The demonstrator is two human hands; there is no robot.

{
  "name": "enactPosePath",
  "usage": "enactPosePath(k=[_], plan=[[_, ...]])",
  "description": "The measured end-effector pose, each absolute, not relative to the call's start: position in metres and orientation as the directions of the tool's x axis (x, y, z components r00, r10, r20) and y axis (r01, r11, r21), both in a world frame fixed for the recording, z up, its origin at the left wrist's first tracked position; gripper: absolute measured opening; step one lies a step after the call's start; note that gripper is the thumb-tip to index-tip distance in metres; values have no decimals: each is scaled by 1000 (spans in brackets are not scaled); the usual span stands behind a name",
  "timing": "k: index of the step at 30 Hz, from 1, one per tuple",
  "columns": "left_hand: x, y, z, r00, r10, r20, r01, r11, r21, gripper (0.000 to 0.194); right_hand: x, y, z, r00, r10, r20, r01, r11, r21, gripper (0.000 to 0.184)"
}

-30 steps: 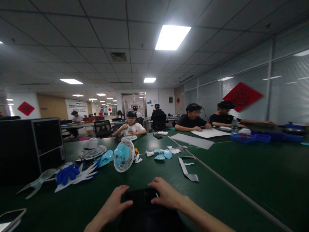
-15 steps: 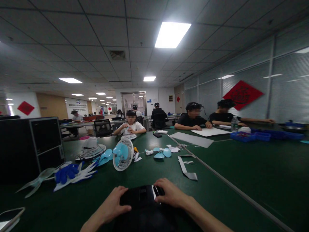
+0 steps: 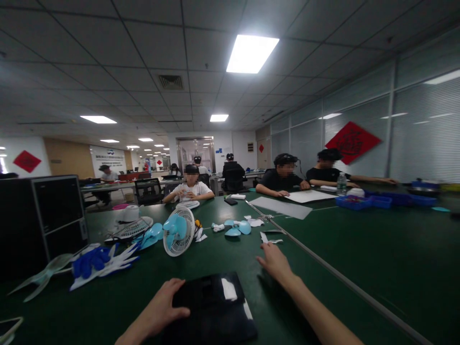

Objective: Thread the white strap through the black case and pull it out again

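A flat black case-like thing [image 3: 212,306] with bright glossy patches lies in front of me at the table's near edge; its exact kind is unclear. My left hand [image 3: 163,306] grips its left edge, thumb on top and fingers along the far corner. Off to the right, my right hand [image 3: 275,263] is away from the case, fingers stretched forward and apart. It reaches over a bent grey strip [image 3: 264,237], covering most of it. Whether the fingertips touch the strip I cannot tell.
A small fan head [image 3: 178,232], light-blue fan blades [image 3: 237,227] and blue-white gloves [image 3: 102,263] lie on the green table. A black computer case [image 3: 39,220] stands left. A metal strip [image 3: 345,278] crosses the tabletop. Several people sit farther off.
My right hand has let go of the black case and moved forward and right to the grey strip. My left hand stays on the case, whose top now shows more. The view has shifted slightly.
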State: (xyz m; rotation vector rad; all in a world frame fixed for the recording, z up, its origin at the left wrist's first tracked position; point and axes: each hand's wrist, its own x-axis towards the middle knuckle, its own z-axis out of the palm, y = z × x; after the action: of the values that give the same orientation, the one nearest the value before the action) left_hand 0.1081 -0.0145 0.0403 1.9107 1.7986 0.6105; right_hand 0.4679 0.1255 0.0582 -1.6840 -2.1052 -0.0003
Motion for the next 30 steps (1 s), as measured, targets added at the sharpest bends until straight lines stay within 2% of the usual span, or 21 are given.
enactPosePath(k=[5,12,18,22,30], plan=[[108,-14,40,55,998,13,799,-51,599,86,494,146,47,-48,949,312,962,128,-241,35],[106,-13,38,88,996,27,818,-88,569,86,497,156,39,-39,964,263,970,100,-223,20],[106,-12,38,78,997,9,829,-69,555,87,500,159,39,-3,964,264,972,66,-227,23],[107,-13,38,72,997,2,825,-61,561,87,505,155,48,17,948,319,970,61,-234,24],[108,-14,39,73,997,14,811,-67,581,87,505,134,81,16,852,523,951,149,-272,34]])
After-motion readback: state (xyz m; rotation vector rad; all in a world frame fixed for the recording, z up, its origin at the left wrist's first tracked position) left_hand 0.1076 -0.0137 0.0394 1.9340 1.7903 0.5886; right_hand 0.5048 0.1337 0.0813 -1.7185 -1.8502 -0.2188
